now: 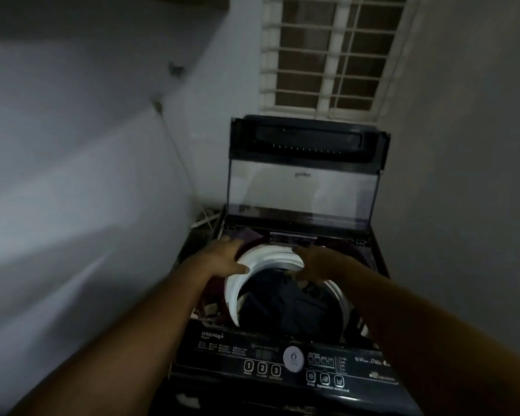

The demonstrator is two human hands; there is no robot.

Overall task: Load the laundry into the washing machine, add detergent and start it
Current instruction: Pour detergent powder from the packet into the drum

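Laundry (285,301) sits just below both hands. Left hand (225,259) rests spread on the white rim (270,259); right hand's (315,264) hold is unclear.

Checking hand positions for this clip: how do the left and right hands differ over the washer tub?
The left hand is spread over the white tub rim; the right hand reaches past the rim, dipping toward the dark clothes. The left hand plainly holds nothing; whether the right hand grips cloth is unclear. Both are over the tub's far side.
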